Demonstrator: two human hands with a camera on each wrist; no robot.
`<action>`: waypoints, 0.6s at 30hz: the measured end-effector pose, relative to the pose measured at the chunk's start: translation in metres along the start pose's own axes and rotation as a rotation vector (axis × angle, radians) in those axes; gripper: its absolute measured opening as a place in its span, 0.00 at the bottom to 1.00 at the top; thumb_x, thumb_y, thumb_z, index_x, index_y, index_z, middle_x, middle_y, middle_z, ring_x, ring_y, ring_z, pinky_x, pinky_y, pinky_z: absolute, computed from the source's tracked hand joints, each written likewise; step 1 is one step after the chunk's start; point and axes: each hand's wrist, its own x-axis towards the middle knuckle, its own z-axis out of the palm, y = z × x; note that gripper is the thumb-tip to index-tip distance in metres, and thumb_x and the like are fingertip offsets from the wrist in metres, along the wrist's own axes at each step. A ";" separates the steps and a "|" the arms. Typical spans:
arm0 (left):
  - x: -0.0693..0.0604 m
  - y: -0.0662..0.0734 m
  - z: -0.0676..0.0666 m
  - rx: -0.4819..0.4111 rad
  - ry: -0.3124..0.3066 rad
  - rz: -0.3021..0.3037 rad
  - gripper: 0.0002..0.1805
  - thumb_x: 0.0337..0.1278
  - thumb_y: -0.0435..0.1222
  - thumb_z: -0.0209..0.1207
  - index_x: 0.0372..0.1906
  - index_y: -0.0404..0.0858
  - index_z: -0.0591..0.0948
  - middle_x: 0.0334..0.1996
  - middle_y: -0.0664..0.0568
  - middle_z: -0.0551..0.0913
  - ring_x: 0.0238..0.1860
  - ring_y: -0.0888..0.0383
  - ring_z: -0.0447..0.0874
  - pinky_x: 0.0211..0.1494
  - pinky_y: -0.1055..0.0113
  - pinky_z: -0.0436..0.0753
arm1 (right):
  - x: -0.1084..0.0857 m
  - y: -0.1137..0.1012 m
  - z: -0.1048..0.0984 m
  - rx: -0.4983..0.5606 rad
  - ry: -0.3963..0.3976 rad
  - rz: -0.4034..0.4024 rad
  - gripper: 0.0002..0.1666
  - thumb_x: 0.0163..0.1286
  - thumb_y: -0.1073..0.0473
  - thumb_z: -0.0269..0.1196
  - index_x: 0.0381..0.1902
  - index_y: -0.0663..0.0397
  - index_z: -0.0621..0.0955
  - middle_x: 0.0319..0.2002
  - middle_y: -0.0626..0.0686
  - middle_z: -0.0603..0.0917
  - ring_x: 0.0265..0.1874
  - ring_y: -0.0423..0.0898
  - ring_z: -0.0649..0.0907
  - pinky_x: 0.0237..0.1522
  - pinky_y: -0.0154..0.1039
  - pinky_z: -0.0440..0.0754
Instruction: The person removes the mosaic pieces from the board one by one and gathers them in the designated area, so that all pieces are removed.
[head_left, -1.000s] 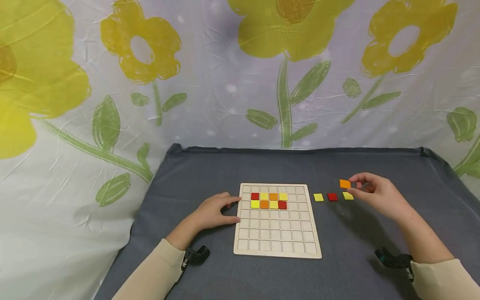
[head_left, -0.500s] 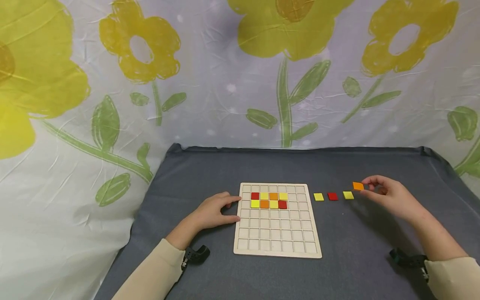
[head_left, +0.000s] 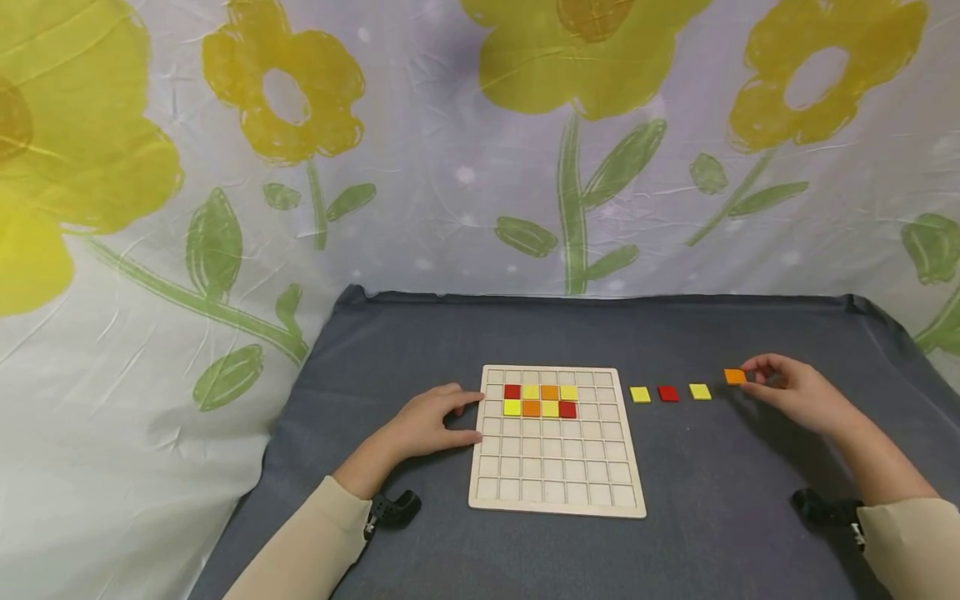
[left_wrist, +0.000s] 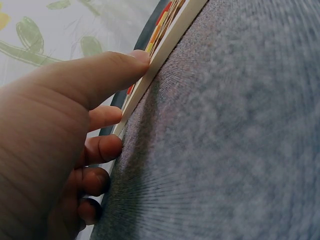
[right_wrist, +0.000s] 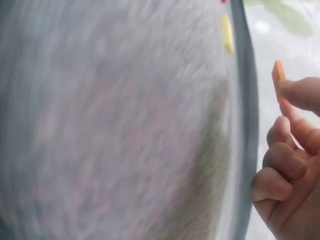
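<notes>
My right hand pinches an orange tile between thumb and finger, just right of a row of loose tiles: yellow, red and yellow. In the right wrist view the orange tile is held above the cloth. My left hand touches the left edge of the wooden grid board with thumb and forefinger, the fingers relaxed. Two rows of red, yellow and orange tiles lie in the board's upper cells. In the left wrist view, the thumb rests against the board's side.
A dark grey cloth covers the table, and its back edge meets a hanging sheet printed with yellow flowers. Black straps are worn at both wrists.
My right hand has moved to the right with the orange tile, from above the rightmost yellow tile to beside it, and slightly lower. My left hand has stayed at the board.
</notes>
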 end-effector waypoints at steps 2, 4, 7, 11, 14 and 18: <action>0.000 0.000 0.001 0.001 -0.003 -0.002 0.35 0.62 0.58 0.67 0.71 0.49 0.77 0.34 0.60 0.70 0.31 0.63 0.66 0.35 0.65 0.67 | 0.001 0.005 0.000 -0.013 -0.023 0.010 0.23 0.79 0.53 0.61 0.58 0.69 0.75 0.40 0.56 0.73 0.30 0.43 0.74 0.28 0.39 0.71; 0.000 0.000 0.001 -0.002 -0.004 -0.003 0.35 0.61 0.57 0.68 0.71 0.49 0.77 0.34 0.60 0.70 0.31 0.62 0.66 0.36 0.65 0.67 | 0.002 0.008 0.000 -0.022 -0.045 0.022 0.24 0.79 0.53 0.61 0.59 0.69 0.74 0.40 0.55 0.73 0.31 0.43 0.74 0.30 0.40 0.70; 0.000 0.000 0.000 -0.001 -0.004 -0.006 0.35 0.61 0.57 0.68 0.71 0.49 0.77 0.34 0.60 0.70 0.31 0.62 0.66 0.36 0.65 0.67 | 0.005 0.013 0.001 -0.029 -0.072 0.035 0.24 0.80 0.52 0.60 0.59 0.69 0.74 0.39 0.55 0.73 0.32 0.44 0.73 0.31 0.41 0.69; 0.000 0.000 0.000 0.010 0.000 -0.004 0.36 0.61 0.58 0.67 0.71 0.49 0.77 0.34 0.60 0.70 0.31 0.62 0.66 0.36 0.65 0.67 | 0.008 0.017 0.001 -0.031 -0.108 0.043 0.24 0.80 0.53 0.60 0.59 0.69 0.74 0.39 0.55 0.73 0.32 0.45 0.72 0.30 0.41 0.69; 0.000 0.000 -0.001 0.013 0.005 0.004 0.36 0.62 0.58 0.67 0.71 0.48 0.78 0.33 0.59 0.70 0.31 0.62 0.66 0.35 0.65 0.66 | 0.010 0.019 0.001 -0.032 -0.125 0.050 0.24 0.79 0.54 0.61 0.59 0.69 0.74 0.38 0.54 0.72 0.32 0.45 0.71 0.30 0.41 0.68; 0.000 0.000 0.000 0.006 0.003 0.002 0.35 0.62 0.57 0.67 0.70 0.48 0.78 0.34 0.60 0.70 0.31 0.62 0.66 0.35 0.65 0.67 | 0.012 0.022 0.002 -0.030 -0.129 0.052 0.23 0.78 0.54 0.62 0.58 0.69 0.75 0.37 0.53 0.72 0.31 0.44 0.71 0.29 0.40 0.67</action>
